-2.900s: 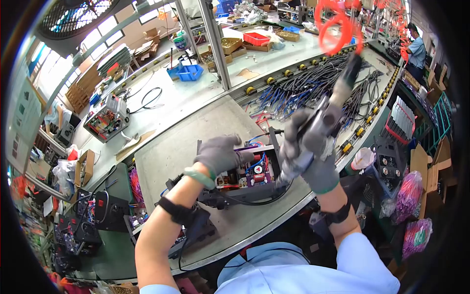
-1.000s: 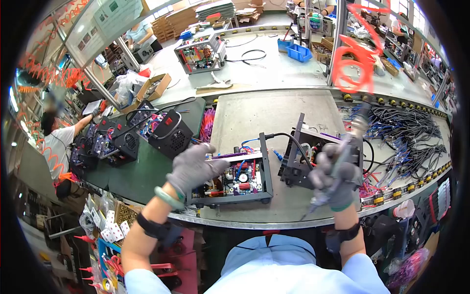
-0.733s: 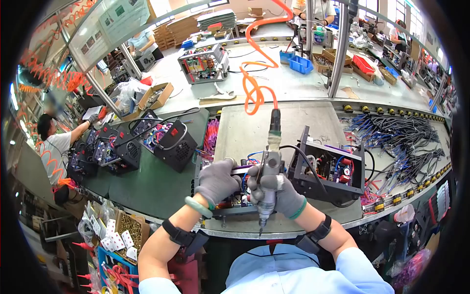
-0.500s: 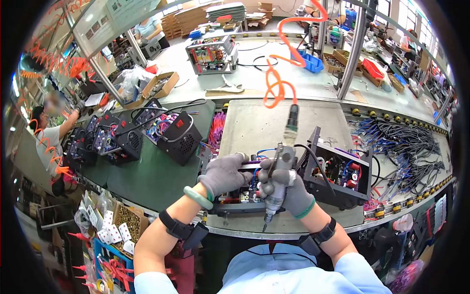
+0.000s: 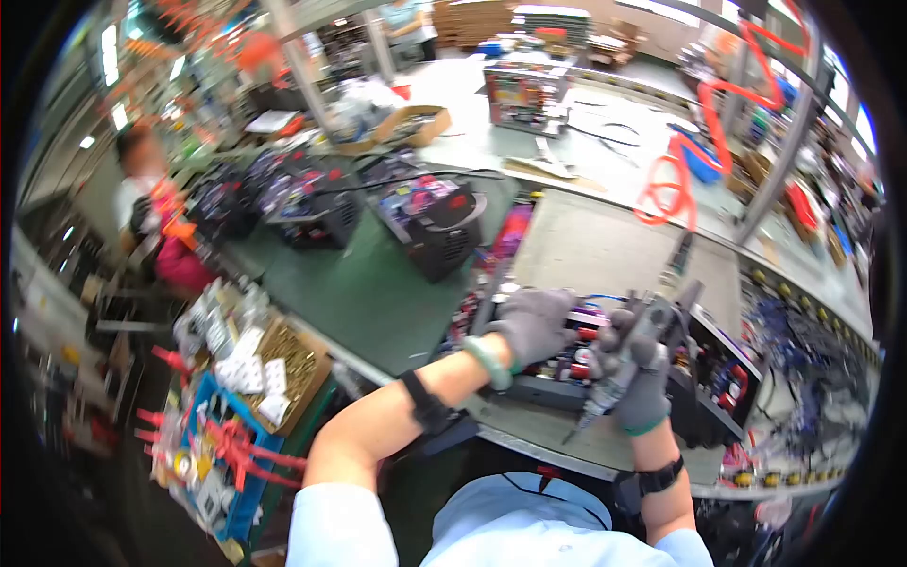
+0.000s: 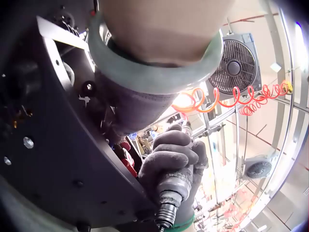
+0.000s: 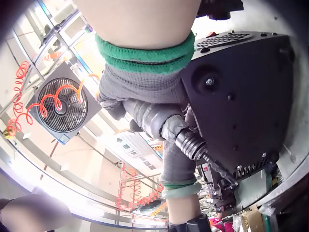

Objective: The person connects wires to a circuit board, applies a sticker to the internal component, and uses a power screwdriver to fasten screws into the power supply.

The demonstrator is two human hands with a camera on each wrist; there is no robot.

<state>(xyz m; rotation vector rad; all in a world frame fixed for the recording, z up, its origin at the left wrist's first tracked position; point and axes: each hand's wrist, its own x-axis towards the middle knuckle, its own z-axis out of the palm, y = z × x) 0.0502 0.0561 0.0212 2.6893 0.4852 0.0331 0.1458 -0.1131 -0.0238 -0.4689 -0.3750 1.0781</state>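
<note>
My gloved left hand (image 5: 534,326) grips the upper rail of an open black electronics chassis (image 5: 543,389), its fingertips partly hidden behind the rail. In the left wrist view the chassis's dark side panel (image 6: 72,169) fills the left. My gloved right hand (image 5: 644,392) wraps round an air screwdriver (image 5: 597,402), held with its bit slanting down toward me, close over the chassis's right end. The bit (image 7: 219,169) shows in the right wrist view, with nothing against its tip. A second open chassis (image 5: 709,369) sits just right of the first, partly behind the screwdriver.
An orange coiled air hose (image 5: 727,123) runs up from the screwdriver. Several black units (image 5: 435,222) line the green bench at left. A blue bin (image 5: 241,472) and a box of brass parts (image 5: 293,364) stand lower left. Bundled cables (image 5: 803,359) lie at right.
The head view has swung left, so the scene sits further right. My left hand came down onto the rail, and the screwdriver moved left from the second chassis to beside it.
</note>
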